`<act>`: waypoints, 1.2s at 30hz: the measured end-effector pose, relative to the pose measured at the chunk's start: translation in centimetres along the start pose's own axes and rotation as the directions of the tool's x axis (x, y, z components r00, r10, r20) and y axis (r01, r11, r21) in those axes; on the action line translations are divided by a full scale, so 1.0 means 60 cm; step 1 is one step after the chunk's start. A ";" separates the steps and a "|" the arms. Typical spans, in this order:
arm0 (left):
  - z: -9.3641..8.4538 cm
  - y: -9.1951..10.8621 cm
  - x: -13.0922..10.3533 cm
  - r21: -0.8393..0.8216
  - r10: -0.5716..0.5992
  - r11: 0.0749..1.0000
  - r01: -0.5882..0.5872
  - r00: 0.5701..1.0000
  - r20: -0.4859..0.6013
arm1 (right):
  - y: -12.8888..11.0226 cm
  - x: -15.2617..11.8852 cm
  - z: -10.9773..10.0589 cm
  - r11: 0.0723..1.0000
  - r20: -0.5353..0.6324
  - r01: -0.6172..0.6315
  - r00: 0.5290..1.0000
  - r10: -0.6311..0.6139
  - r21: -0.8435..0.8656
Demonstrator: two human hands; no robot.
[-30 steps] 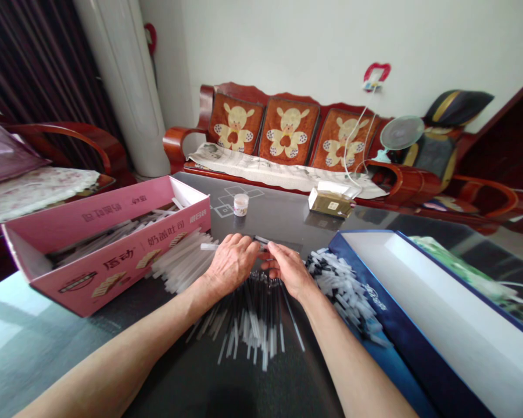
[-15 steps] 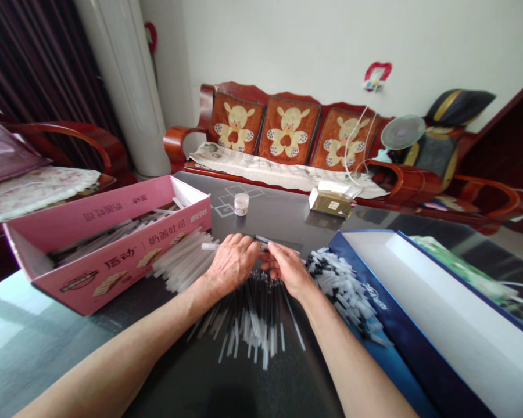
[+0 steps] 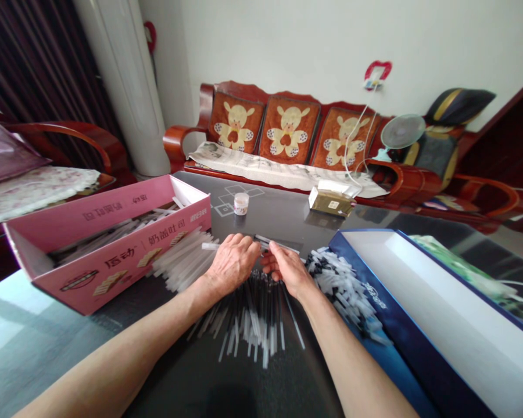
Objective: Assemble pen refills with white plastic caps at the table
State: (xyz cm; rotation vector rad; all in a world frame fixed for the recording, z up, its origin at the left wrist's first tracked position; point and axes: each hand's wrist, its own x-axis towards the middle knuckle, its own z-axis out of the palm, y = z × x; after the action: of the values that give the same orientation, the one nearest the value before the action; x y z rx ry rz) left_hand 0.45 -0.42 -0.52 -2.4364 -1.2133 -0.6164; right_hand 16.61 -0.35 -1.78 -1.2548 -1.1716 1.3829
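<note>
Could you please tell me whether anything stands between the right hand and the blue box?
Yes: a heap of small pieces, mostly white, lies between the right hand and the near side of the blue box.

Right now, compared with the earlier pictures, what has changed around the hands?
Very little: the right hand seems to have eased slightly rightward, away from the left hand, though the shift is tiny. No clear grasp or release shows. The left hand, the fanned thin tubes, the pink box and the blue box stayed as they were.
</note>
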 end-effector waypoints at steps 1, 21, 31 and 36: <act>0.000 0.000 0.000 0.000 0.000 1.000 0.000 1.000 0.001 | 0.002 0.001 0.000 1.000 -0.010 0.001 1.000 -0.001 -0.018; 0.003 -0.002 0.001 0.007 0.000 1.000 0.000 1.000 0.000 | -0.009 0.011 -0.109 0.196 0.010 0.126 0.863 -0.506 -0.973; 0.001 0.000 0.001 -0.006 0.005 1.000 -0.005 1.000 -0.002 | -0.033 -0.002 -0.101 0.237 -0.105 0.014 0.870 -0.482 -0.971; 0.007 0.000 0.000 -0.013 0.008 1.000 -0.008 1.000 -0.010 | -0.017 0.001 -0.039 0.705 0.123 0.419 0.894 -0.431 -0.573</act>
State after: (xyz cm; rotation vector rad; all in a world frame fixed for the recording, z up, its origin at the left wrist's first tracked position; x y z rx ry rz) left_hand 0.54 -0.20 -0.89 -2.4450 -1.1983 -0.6359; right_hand 18.99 0.02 -0.84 -1.2789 -1.8319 0.6638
